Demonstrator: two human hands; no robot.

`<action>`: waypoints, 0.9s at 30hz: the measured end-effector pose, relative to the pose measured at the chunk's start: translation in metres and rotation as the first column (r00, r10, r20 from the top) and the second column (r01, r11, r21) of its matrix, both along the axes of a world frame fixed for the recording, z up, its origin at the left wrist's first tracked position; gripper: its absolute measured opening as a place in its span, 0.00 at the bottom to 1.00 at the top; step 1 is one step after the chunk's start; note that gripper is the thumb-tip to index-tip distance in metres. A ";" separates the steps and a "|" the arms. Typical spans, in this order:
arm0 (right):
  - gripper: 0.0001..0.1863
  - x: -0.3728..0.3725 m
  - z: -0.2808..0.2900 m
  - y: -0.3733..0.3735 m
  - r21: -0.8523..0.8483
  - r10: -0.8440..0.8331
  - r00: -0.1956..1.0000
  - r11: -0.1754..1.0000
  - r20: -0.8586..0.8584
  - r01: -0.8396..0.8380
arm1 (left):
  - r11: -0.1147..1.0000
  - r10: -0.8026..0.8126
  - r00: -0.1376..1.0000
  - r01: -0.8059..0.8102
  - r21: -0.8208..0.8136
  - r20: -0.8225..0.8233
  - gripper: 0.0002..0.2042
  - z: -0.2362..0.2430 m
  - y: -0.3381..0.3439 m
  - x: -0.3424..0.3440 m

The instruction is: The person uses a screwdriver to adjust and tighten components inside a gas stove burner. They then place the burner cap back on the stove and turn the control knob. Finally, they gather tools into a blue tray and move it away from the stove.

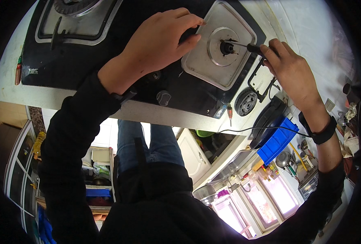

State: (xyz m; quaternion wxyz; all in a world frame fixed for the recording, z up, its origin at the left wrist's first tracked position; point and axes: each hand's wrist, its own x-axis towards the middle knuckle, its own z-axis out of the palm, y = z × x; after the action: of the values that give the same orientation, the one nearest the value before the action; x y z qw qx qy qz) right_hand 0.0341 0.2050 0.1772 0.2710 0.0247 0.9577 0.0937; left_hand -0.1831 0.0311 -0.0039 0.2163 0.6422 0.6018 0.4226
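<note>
My right hand (290, 73) grips a black-handled screwdriver (253, 48), its metal shaft reaching to the dark burner core (228, 48) in the right steel burner tray (205, 61) of a black gas cooktop (78, 67). My left hand (156, 44) is at that tray's left side, fingers curved, thumb and index apart, with nothing visible between them; whether it touches the tray is unclear. A removed round burner part (246, 101) and a black pan support (261, 91) lie right of the cooktop. A small screwdriver (230, 112) lies near the front edge.
Another burner (50, 30) is at the back left, with a screwdriver (18, 71) left of the cooktop. A black pan (263, 124), blue tray (274, 142) and cable (249, 128) are on the right, with cluttered items (349, 118) beyond. An open cupboard (213, 150) is below the counter.
</note>
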 end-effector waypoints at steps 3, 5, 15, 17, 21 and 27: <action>0.15 0.009 -0.006 -0.004 -0.003 -0.439 0.880 0.895 0.181 0.447 | 1.000 -0.003 1.000 0.004 -0.013 0.019 0.12 -0.001 0.000 0.004; 0.15 0.016 -0.010 -0.011 -0.227 -0.686 0.675 0.636 0.272 0.737 | 1.000 -0.006 0.999 0.006 0.009 0.039 0.13 -0.002 0.000 0.007; 0.19 0.002 0.003 -0.004 -0.162 -0.296 0.954 0.945 -0.046 0.285 | 1.000 -0.020 0.999 0.020 0.014 0.029 0.13 -0.004 0.001 0.011; 0.21 -0.003 0.008 0.000 -0.034 0.033 0.999 0.999 -0.005 -0.033 | 0.999 -0.028 0.999 0.027 0.016 0.028 0.13 -0.003 0.002 0.013; 0.20 -0.008 0.007 0.002 -0.104 -0.094 0.995 0.990 -0.031 0.091 | 0.999 -0.036 0.998 0.034 0.029 0.061 0.13 -0.002 0.004 0.015; 0.16 -0.028 0.004 0.000 -0.181 -0.786 0.561 0.531 0.259 0.828 | 0.999 -0.024 0.998 0.022 0.040 0.062 0.12 0.001 0.006 0.018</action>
State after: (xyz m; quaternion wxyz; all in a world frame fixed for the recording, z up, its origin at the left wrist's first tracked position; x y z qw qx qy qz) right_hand 0.0064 0.2050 0.1810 0.3531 0.4195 0.8170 -0.1785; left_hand -0.1655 0.0373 -0.0026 0.2272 0.6397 0.5790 0.4517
